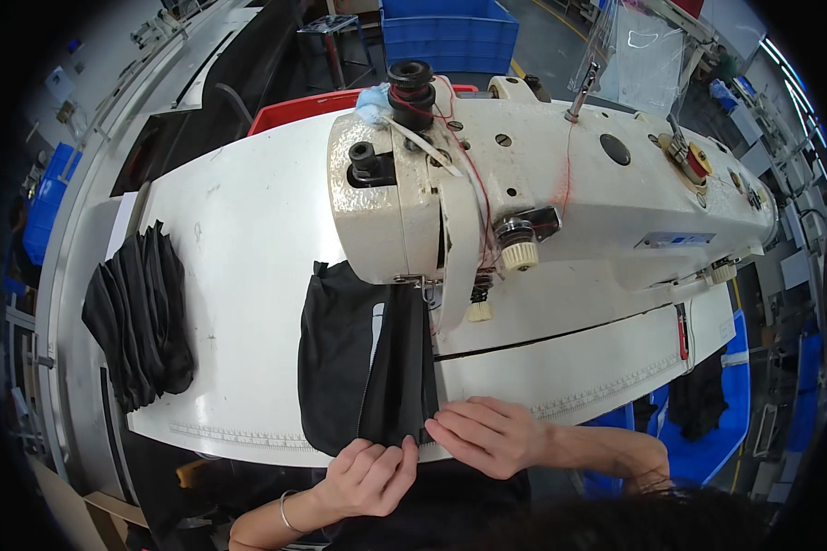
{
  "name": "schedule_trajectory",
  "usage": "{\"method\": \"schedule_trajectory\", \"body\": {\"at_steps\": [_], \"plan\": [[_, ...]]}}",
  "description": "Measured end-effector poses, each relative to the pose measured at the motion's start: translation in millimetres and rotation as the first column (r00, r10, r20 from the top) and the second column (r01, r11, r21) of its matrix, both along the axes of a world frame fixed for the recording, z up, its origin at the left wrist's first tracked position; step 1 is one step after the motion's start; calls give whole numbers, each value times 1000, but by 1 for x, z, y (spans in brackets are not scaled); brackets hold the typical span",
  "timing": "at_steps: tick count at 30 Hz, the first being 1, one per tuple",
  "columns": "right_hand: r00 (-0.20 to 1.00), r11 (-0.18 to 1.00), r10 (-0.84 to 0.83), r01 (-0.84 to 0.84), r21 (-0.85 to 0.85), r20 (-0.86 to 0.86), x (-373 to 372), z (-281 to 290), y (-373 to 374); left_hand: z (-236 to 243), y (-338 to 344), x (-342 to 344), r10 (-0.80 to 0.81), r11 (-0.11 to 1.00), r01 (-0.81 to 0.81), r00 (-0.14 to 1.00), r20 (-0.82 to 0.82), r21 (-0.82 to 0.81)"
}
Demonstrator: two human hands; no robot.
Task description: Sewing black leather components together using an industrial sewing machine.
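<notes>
A black fabric piece [335, 367] lies on the white sewing table, its far edge under the head of the sewing machine [542, 184]. A pale strip and a fine toothed line, like a zipper, run down its middle, beside a raised fold. My left hand [372, 476] is closed, pinching the fabric's near edge below the fold. Close on its right, my right hand [487, 435] has its fingers pressed together at the near right corner of the same piece. The fingertips partly cover that edge. The machine head hides the needle area.
Several black fabric pieces [142, 321] lie stacked at the table's left. A red-handled tool [682, 332] lies at the right end. Below it hangs a blue bin [733, 404] with dark cloth. Behind the table are a red tray [294, 112] and a blue crate [450, 39].
</notes>
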State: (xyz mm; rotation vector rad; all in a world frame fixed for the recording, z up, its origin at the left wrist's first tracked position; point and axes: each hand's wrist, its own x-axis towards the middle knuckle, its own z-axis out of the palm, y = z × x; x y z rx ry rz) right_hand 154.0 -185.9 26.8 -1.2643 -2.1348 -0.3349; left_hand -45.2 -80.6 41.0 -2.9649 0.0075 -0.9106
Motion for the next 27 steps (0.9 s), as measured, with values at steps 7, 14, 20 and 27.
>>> {"method": "schedule_trajectory", "body": {"at_steps": [7,14,20,27], "plan": [[1000,1000,1,-1,16,-12,-3,1,-2,15,16,6,112,621,-54,994,20,-782],[998,976,18,-5,-219,57,3,-7,-15,60,83,17,223,842,-201,975,-18,-501],[999,979,-21,27,-204,35,-4,-8,-18,8,9,15,-144,988,129,968,-205,-88],[998,975,5,9,-222,61,1,-8,-19,-3,8,23,-187,982,183,949,-254,-40]]}}
